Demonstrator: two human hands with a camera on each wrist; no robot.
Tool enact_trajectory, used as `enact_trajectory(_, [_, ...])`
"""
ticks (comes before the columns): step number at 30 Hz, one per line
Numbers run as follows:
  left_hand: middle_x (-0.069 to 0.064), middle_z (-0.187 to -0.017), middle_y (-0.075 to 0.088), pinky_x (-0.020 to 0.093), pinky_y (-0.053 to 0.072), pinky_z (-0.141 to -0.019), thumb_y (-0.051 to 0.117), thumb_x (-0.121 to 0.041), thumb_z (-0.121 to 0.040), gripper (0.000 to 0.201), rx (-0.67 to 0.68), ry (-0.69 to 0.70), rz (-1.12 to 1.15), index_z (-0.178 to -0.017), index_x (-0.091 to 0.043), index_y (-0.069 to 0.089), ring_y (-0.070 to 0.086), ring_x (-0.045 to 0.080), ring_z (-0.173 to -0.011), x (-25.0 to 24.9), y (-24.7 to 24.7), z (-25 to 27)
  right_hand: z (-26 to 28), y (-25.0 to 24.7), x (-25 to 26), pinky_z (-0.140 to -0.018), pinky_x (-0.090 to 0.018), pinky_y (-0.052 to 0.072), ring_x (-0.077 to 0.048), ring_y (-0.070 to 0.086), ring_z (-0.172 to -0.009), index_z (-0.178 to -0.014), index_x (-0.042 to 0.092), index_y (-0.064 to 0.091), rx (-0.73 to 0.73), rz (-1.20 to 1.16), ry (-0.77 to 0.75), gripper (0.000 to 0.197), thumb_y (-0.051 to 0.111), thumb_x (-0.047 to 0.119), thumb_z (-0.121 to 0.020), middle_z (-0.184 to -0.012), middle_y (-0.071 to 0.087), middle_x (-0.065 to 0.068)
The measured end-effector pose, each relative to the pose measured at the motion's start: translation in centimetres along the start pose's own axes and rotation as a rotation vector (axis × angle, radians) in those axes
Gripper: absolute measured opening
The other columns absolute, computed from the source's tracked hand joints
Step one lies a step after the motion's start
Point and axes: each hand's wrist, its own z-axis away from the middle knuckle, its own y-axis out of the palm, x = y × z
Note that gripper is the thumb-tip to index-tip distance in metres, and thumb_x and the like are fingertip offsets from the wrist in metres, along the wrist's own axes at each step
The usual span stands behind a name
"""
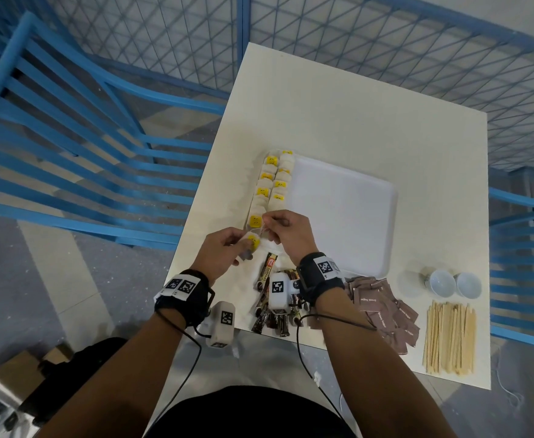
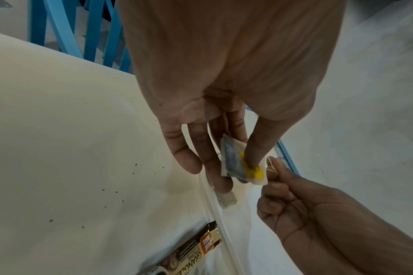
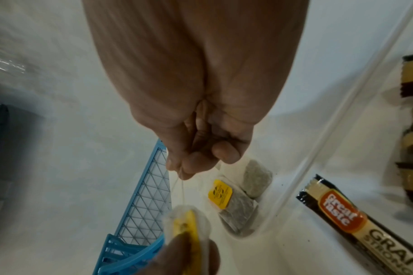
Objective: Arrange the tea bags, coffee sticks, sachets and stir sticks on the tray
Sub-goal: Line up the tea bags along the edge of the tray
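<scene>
My left hand (image 1: 246, 248) pinches a tea bag (image 1: 253, 242) with a yellow tag just above the near left corner of the white tray (image 1: 341, 216). In the left wrist view the thumb presses the tag of that tea bag (image 2: 238, 163) against the fingers. My right hand (image 1: 267, 227) pinches its thin string (image 3: 182, 193), drawn taut between both hands. Two columns of tea bags (image 1: 272, 184) lie along the tray's left side; the nearest one (image 3: 233, 204) lies just inside the rim. Coffee sticks (image 1: 268, 298) are piled near the front edge, partly under my right wrist.
Brown sugar sachets (image 1: 382, 308) are heaped right of the coffee sticks, with a bundle of wooden stir sticks (image 1: 450, 338) beyond them. Small white cups (image 1: 442, 282) stand behind the sticks. One coffee stick (image 3: 353, 223) lies just outside the tray rim. Blue chairs flank the table.
</scene>
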Motion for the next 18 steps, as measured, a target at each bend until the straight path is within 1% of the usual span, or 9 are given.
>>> enact_trajectory(5, [0.008, -0.086, 0.079, 0.033, 0.050, -0.065, 0.071, -0.015, -0.095, 0.013, -0.002, -0.043, 0.015, -0.107, -0.008, 0.072, 0.075, 0.025, -0.075, 0.0, 0.3, 0.0, 0.2, 0.1, 0.6, -0.051, -0.023, 0.044, -0.016, 0.054, -0.051, -0.101, -0.005, 0.071, -0.017, -0.052, -0.029, 0.011, 0.067, 0.002, -0.094, -0.070, 0.067, -0.012])
enact_trajectory(7, [0.008, -0.086, 0.078, 0.033, 0.051, -0.064, 0.071, -0.013, -0.095, 0.016, -0.002, -0.048, 0.042, -0.110, -0.009, 0.071, 0.075, 0.026, -0.074, -0.2, 0.4, 0.2, 0.2, 0.1, 0.5, -0.053, -0.024, 0.047, -0.017, 0.057, -0.053, -0.102, -0.005, 0.070, -0.021, -0.048, -0.030, 0.011, 0.067, 0.002, -0.094, -0.070, 0.067, -0.010])
enact_trajectory(9, [0.009, -0.085, 0.077, 0.033, 0.051, -0.065, 0.072, -0.013, -0.094, 0.017, -0.006, -0.041, 0.066, -0.111, -0.012, 0.071, 0.075, 0.028, -0.074, -0.4, 0.4, 0.4, 0.2, 0.0, 0.2, -0.057, -0.027, 0.050, -0.018, 0.060, -0.056, -0.103, -0.003, 0.071, -0.014, -0.039, -0.021, 0.011, 0.066, 0.001, -0.094, -0.071, 0.068, -0.012])
enact_trajectory(11, [0.012, -0.085, 0.077, 0.034, 0.051, -0.065, 0.073, -0.012, -0.093, 0.016, -0.013, -0.034, 0.083, -0.108, -0.015, 0.071, 0.075, 0.029, -0.075, -0.5, 0.4, 0.5, 0.2, 0.0, -0.1, -0.062, -0.028, 0.052, -0.018, 0.064, -0.061, -0.102, 0.000, 0.072, -0.013, 0.002, -0.012, 0.011, 0.065, -0.001, -0.093, -0.078, 0.071, -0.016])
enact_trajectory(12, [0.013, -0.086, 0.076, 0.034, 0.051, -0.065, 0.074, -0.012, -0.093, 0.016, -0.015, -0.032, 0.091, -0.108, -0.015, 0.072, 0.075, 0.030, -0.075, -0.6, 0.4, 0.5, 0.2, -0.2, -0.2, -0.063, -0.025, 0.052, -0.015, 0.066, -0.064, -0.102, 0.003, 0.073, -0.016, 0.047, -0.014, 0.013, 0.064, -0.001, -0.093, -0.085, 0.073, -0.016])
enact_trajectory(14, [0.015, -0.088, 0.076, 0.034, 0.051, -0.065, 0.075, -0.012, -0.092, 0.019, -0.017, -0.030, 0.100, -0.110, -0.014, 0.072, 0.075, 0.029, -0.075, -0.6, 0.4, 0.5, 0.1, -0.3, -0.1, -0.064, -0.019, 0.051, -0.004, 0.066, -0.067, -0.106, 0.009, 0.074, 0.001, 0.157, -0.027, 0.017, 0.061, 0.005, -0.096, -0.098, 0.075, -0.009])
enact_trajectory(15, [0.014, -0.087, 0.075, 0.033, 0.051, -0.064, 0.075, -0.013, -0.092, 0.020, -0.017, -0.031, 0.100, -0.111, -0.013, 0.072, 0.075, 0.029, -0.075, -0.6, 0.3, 0.5, 0.1, -0.3, 0.1, -0.065, -0.018, 0.050, -0.001, 0.066, -0.069, -0.108, 0.013, 0.075, 0.033, 0.209, -0.031, 0.019, 0.059, 0.011, -0.099, -0.102, 0.075, -0.005])
enact_trajectory(17, [0.012, -0.084, 0.075, 0.034, 0.051, -0.065, 0.076, -0.012, -0.091, 0.021, -0.018, -0.034, 0.100, -0.112, -0.012, 0.072, 0.075, 0.029, -0.075, -0.6, 0.4, 0.5, 0.3, -0.2, 0.7, -0.068, -0.019, 0.050, -0.003, 0.066, -0.076, -0.111, 0.021, 0.074, 0.124, 0.286, -0.004, 0.020, 0.058, 0.028, -0.100, -0.105, 0.075, 0.002])
enact_trajectory(18, [0.012, -0.083, 0.075, 0.034, 0.051, -0.065, 0.075, -0.011, -0.091, 0.021, -0.019, -0.033, 0.100, -0.111, -0.012, 0.072, 0.075, 0.029, -0.074, -0.5, 0.4, 0.5, 0.4, -0.2, 1.0, -0.067, -0.018, 0.049, -0.005, 0.067, -0.078, -0.111, 0.024, 0.074, 0.172, 0.299, 0.024, 0.021, 0.059, 0.035, -0.100, -0.105, 0.075, 0.005])
